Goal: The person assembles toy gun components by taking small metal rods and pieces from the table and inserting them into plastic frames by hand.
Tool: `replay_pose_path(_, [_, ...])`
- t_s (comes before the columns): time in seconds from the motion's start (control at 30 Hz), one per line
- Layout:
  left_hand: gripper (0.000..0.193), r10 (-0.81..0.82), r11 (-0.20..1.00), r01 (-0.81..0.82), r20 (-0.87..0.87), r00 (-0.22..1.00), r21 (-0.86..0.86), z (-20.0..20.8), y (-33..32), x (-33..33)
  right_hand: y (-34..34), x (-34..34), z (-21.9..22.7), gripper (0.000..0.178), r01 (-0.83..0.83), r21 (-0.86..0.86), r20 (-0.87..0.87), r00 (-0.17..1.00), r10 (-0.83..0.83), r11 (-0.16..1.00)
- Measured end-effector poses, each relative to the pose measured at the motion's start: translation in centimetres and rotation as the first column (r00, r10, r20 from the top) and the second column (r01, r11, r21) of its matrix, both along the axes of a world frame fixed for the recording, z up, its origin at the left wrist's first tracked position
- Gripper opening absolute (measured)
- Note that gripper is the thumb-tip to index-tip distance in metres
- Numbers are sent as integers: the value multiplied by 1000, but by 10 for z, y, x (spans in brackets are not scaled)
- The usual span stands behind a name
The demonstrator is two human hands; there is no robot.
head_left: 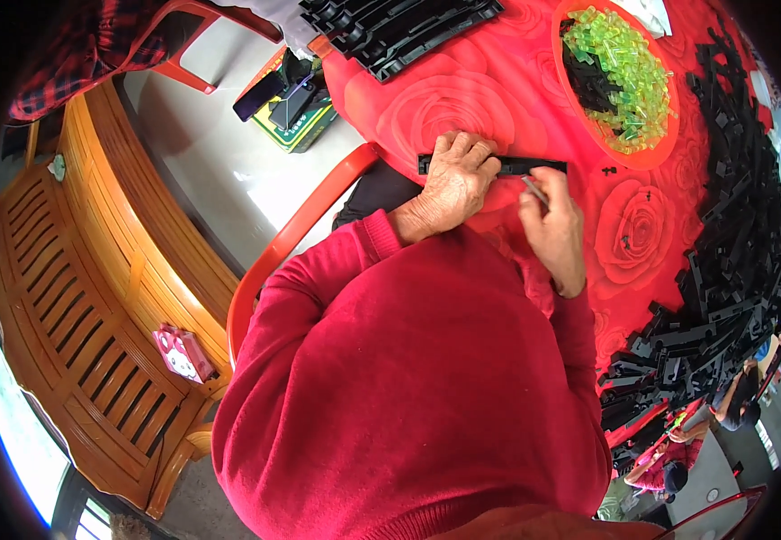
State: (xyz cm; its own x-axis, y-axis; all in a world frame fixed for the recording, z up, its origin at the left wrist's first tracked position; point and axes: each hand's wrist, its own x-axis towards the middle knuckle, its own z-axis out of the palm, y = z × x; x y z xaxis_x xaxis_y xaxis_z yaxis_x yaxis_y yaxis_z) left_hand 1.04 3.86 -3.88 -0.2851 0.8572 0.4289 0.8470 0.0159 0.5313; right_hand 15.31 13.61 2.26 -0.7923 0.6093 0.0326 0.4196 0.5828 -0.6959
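Note:
A long, narrow black plastic strip lies crosswise on the red rose-patterned tablecloth. My left hand is closed over its left part, fingers bent across it and covering that stretch. Close to the strip's right end is my right hand, its fingers closed on a thin grey metal tool. The tool points up toward the strip; whether its tip touches the strip, I cannot tell. A few tiny black bits lie on the cloth to the right.
An orange-red bowl at the far right holds yellow-green clear pieces and black parts. Black strips are heaped along the right side; long black trays lie at the far edge. A red chair and wooden bench stand left.

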Motion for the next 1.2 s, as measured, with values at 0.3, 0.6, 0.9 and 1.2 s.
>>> replay_pose_path(0.3, [13, -36, 999, 36, -24, 999, 26, -3, -2, -3, 31, 1, 22, 27, -223, 387, 236, 962, 138, 895])
replay_pose_path(0.6, [16, -52, 998, 51, -30, 998, -22, -4, -2, -2, 35, -10, 13, 12, -370, 573, 340, 919, 199, 731])
replay_pose_path(0.9, [13, -37, 999, 38, -58, 998, 20, -3, -1, -3, 34, -15, 14, 16, -355, 467, 394, 903, 169, 810])
replay_pose_path(1.2, [15, -45, 999, 47, -87, 995, 20, -3, 0, -3, 47, -20, 15, 15, -438, 337, 397, 869, 296, 833])
